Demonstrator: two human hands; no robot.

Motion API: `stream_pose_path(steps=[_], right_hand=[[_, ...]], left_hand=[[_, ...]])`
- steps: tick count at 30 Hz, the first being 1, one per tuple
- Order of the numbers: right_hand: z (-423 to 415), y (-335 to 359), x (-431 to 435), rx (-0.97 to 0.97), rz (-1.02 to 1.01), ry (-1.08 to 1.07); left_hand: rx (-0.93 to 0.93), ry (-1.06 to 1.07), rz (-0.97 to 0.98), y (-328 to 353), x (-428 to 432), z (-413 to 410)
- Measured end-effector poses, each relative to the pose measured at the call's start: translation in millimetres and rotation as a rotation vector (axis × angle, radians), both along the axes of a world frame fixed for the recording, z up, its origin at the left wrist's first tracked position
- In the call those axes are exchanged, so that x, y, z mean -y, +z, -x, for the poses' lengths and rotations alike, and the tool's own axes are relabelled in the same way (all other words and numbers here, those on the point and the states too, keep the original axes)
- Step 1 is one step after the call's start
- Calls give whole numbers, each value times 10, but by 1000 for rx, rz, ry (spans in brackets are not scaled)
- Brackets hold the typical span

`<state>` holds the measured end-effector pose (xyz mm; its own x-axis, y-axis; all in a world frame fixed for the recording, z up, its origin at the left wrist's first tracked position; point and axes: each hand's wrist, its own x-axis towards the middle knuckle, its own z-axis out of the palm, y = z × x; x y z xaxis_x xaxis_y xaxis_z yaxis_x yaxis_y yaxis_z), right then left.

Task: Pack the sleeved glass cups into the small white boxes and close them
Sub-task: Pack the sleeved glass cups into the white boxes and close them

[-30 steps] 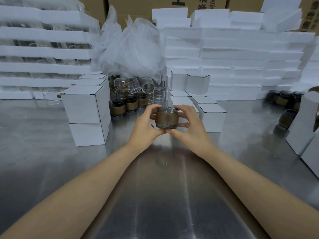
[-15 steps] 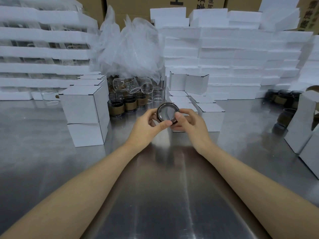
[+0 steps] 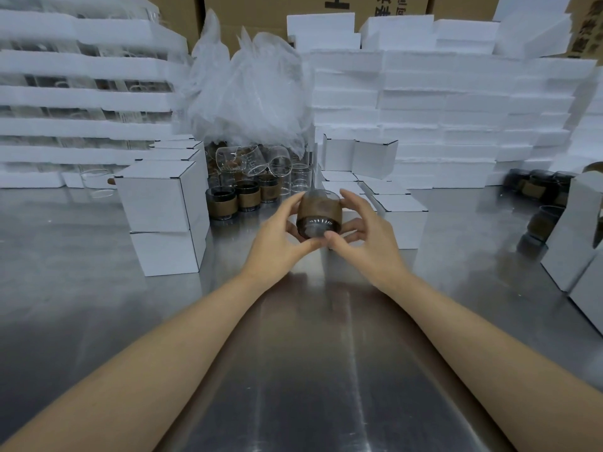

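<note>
Since half-second ago we tip brown-sleeved round glass cup point(image 3: 319, 212): axis now 12–6, base toward us; our left hand point(image 3: 280, 238) at 9, right hand point(image 3: 370, 244) at 3, fingers of both curled, gripping it.

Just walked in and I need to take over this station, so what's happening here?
A person is holding one sleeved glass cup in both hands, left hand and right hand curled around its sides, above the steel table. The cup is tipped, base toward the camera, and not yet in a box. Closed white boxes stand stacked at the left, and more sleeved cups wait beside that stack.
</note>
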<state>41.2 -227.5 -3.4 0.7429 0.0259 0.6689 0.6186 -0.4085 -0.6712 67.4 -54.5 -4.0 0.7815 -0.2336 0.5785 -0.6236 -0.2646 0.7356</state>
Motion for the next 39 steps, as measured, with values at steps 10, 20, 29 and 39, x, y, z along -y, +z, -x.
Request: stream_pose_path(steps=[10,20,29,39], right_hand=[[12,2,-8,175,126,-47],[-140,-75,31,297,218,-76],[-77,-29,27,138,249,-80],[233,266,129,-2,609,-315]], left_hand=[[14,-58,-33,-42,9,-3],[141,1,-35,-25,50,14],[131,-1,-64,-35,38,5],[59,-31,-227,-43,15,40]])
